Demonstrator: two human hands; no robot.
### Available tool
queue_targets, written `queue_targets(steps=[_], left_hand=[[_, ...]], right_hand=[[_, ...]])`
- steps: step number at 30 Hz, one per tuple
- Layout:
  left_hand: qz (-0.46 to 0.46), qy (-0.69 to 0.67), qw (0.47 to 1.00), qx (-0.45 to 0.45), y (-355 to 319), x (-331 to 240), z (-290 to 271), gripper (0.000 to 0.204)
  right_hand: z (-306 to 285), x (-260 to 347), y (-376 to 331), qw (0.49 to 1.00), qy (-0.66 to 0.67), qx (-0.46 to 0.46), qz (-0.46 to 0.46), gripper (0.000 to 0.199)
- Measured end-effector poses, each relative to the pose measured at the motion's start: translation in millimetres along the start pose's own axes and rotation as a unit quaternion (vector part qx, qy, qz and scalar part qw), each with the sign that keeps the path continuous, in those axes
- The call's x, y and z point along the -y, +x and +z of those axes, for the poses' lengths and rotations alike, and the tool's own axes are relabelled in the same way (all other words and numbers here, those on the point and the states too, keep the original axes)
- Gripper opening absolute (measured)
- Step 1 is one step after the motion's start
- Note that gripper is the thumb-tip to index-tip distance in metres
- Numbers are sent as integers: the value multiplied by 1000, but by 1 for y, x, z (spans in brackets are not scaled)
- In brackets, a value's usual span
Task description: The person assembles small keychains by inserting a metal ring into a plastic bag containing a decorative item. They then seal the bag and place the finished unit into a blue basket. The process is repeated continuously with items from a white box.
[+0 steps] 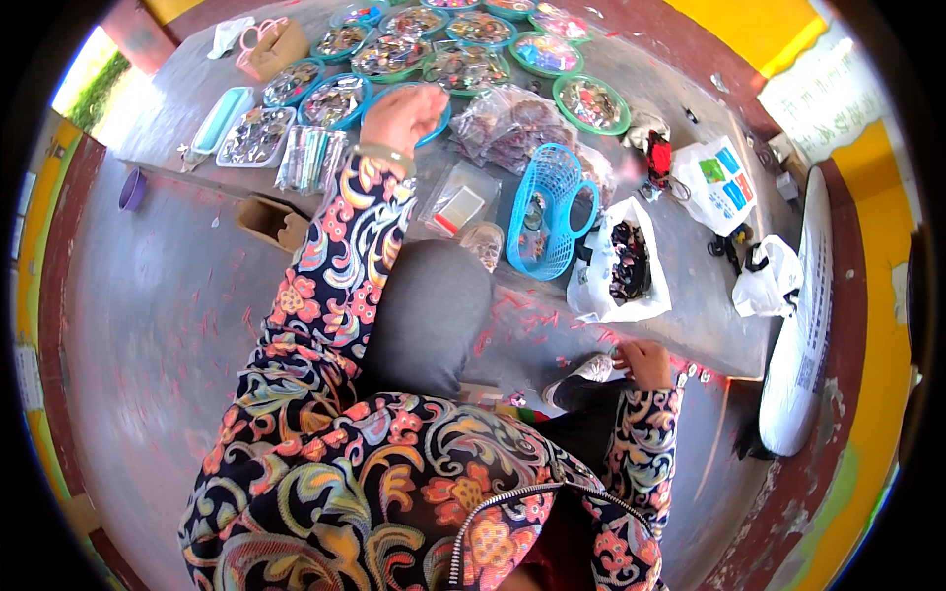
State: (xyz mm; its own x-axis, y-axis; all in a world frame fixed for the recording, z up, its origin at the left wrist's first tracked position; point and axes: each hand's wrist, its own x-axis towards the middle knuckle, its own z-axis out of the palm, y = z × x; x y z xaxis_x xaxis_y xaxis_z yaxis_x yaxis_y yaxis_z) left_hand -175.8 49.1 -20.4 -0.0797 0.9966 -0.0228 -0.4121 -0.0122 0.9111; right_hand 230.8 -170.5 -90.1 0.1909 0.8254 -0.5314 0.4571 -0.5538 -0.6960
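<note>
My left hand (402, 120) is stretched far forward over the round baskets, with a bangle at its wrist. Its fingers are curled, and whatever they hold is hidden. Below it is a blue basket (445, 122), mostly covered by the hand. Low on the right, my right hand (647, 364) is beside a shoe (595, 369), its fingers bent together. What is in them is too small to make out. Ahead of my knee stand a blue plastic basket with a handle (544, 187) and a white bag (645, 307) of small dark pieces. A clear plastic bag (463, 192) lies beside the handled basket.
Several round baskets (591, 106) of small packets fill the platform's back. Packed clear bags (507, 123) lie in the middle. At left are a white tray (258, 138) and an open cardboard box (273, 225). A long silver-white roll (803, 335) leans at the right wall.
</note>
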Motion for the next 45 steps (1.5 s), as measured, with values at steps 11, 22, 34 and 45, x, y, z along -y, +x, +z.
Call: queue_targets(steps=[11,22,34,45], left_hand=[[-193,292,935,-50,-53,223,-177,23],[-98,606,789,24,8,253,-102,26],[-210,741,638,26,21,251,-66,36],[-112,489,862,-74,48,274,-96,44]], right_hand=[[20,-13,12,999,-28,-30,-16,23],[49,-12,25,940,-315,-64,-112,23],[56,1,23,933,-339,-56,-111,23],[56,4,25,928,-329,-53,-166,24]])
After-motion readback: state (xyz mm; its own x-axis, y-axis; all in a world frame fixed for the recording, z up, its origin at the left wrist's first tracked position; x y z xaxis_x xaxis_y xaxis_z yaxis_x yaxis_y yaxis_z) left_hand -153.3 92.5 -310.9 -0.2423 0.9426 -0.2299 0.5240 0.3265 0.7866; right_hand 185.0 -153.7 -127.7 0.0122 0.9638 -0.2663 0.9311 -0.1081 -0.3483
